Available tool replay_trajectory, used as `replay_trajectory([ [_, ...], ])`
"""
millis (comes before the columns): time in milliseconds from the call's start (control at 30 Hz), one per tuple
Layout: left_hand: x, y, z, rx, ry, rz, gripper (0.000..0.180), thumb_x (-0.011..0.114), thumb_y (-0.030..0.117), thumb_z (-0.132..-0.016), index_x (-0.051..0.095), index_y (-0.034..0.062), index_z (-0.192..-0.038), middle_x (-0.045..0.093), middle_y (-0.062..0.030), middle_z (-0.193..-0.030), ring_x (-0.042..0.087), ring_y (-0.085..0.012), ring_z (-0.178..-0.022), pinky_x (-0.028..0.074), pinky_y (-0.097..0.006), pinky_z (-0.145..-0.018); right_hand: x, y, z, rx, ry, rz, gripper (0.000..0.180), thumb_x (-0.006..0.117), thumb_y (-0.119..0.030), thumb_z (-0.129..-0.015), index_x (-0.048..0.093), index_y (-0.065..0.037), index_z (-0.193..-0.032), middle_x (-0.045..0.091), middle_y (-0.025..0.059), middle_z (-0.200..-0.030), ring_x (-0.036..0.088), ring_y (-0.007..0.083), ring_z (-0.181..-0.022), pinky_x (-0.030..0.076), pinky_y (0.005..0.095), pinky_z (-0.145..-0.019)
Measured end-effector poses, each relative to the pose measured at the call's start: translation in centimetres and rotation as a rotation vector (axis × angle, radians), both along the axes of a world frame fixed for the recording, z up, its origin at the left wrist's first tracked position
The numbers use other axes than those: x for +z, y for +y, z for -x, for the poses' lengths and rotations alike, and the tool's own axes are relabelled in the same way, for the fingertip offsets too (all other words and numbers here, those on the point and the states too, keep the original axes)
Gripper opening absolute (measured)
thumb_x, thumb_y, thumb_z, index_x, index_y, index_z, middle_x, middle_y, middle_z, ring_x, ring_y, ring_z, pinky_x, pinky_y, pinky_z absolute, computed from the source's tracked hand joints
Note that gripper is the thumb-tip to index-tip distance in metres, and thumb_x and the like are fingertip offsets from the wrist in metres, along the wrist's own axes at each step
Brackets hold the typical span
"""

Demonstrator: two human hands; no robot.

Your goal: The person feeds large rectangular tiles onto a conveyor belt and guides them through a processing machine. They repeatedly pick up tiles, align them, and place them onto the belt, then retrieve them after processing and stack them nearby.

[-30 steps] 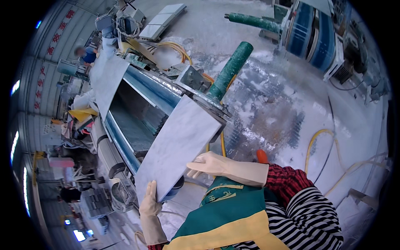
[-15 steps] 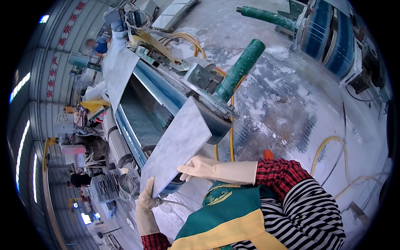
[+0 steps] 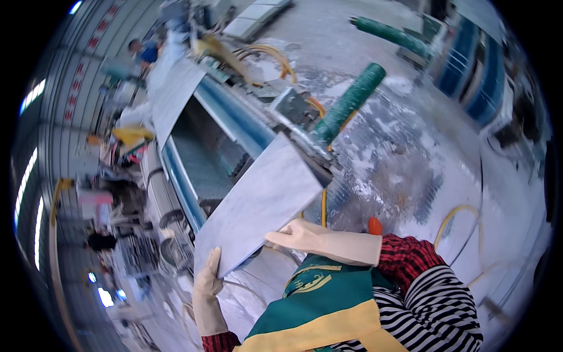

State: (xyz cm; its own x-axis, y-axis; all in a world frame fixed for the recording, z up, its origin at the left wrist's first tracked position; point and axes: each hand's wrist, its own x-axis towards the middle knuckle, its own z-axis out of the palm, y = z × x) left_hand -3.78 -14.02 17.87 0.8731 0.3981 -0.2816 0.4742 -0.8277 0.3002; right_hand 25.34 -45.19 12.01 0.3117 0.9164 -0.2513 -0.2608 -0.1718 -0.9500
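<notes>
A pale grey, marbled stone slab lies tilted across the near end of a blue belt conveyor. My left hand, in a cream rubber glove, grips the slab's near left corner, thumb on top and the other fingers hidden beneath. My right hand, gloved the same way, is closed at the slab's near right edge; part of its grip is hard to make out. Farther along the conveyor, a second pale slab rests across the frame.
A green roller juts out right of the conveyor. Yellow hose and a dark cable cross the wet, dusty floor. Another blue conveyor stands at far right. A person is by machinery at far left; pale slabs lie at the back.
The near slab's right end has swung toward me and to the right, showing more of its top face. My right hand has moved slightly right with it; the view has shifted a little.
</notes>
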Motion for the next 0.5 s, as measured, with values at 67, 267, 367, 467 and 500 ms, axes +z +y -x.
replay_trajectory([
  [67,-0.2,-1.2,0.4,-0.012,-0.036,-0.103,0.079,0.066,-0.012,-0.089,0.058,0.0175,-0.162,0.060,-0.0297,-0.158,0.056,-0.0465,-0.149,0.045,-0.045,-0.126,0.5,-0.2,0.6,-0.006,0.068,0.063,0.057,0.068,-0.050,-0.109,0.085,0.003,-0.119,0.085,0.0187,-0.116,0.079,0.0202,-0.101,0.057,0.0331,-0.098],
  [267,-1.8,-3.6,1.4,0.021,-0.390,-0.144,0.056,0.060,-0.002,-0.093,0.070,0.0146,-0.145,0.069,-0.0190,-0.148,0.064,-0.0391,-0.139,0.051,-0.044,-0.118,-0.5,0.2,2.2,-0.121,0.140,0.044,0.055,0.061,-0.036,-0.116,0.077,0.017,-0.123,0.082,0.0257,-0.119,0.081,0.0299,-0.107,0.061,0.0381,-0.101],
  [367,-0.1,-5.3,0.3,0.027,-0.406,-0.081,0.047,0.064,0.004,-0.093,0.075,0.0165,-0.137,0.072,-0.0125,-0.148,0.066,-0.0321,-0.140,0.052,-0.042,-0.118,0.3,-0.9,2.1,-0.257,0.021,0.164,0.051,0.056,-0.027,-0.118,0.072,0.022,-0.119,0.079,0.0312,-0.121,0.082,0.0345,-0.104,0.064,0.0408,-0.098],
  [467,-2.0,-5.8,0.8,-0.034,-0.542,-0.106,0.036,0.062,0.016,-0.095,0.072,0.0164,-0.129,0.073,-0.0088,-0.136,0.067,-0.0299,-0.131,0.052,-0.042,-0.114,-1.3,-2.8,1.7,-0.411,-0.004,0.145,0.050,0.053,-0.035,-0.118,0.066,0.013,-0.125,0.076,0.0301,-0.117,0.079,0.0403,-0.105,0.066,0.0471,-0.098],
  [500,-2.1,-5.7,0.8,-0.058,-0.568,-0.072,0.032,0.061,0.017,-0.095,0.070,0.0158,-0.126,0.073,-0.0075,-0.132,0.067,-0.0295,-0.129,0.052,-0.042,-0.113,-1.3,-2.5,1.9,-0.530,0.012,0.167,0.048,0.053,-0.036,-0.118,0.066,0.010,-0.121,0.076,0.0272,-0.112,0.078,0.0383,-0.101,0.066,0.0467,-0.096],
])
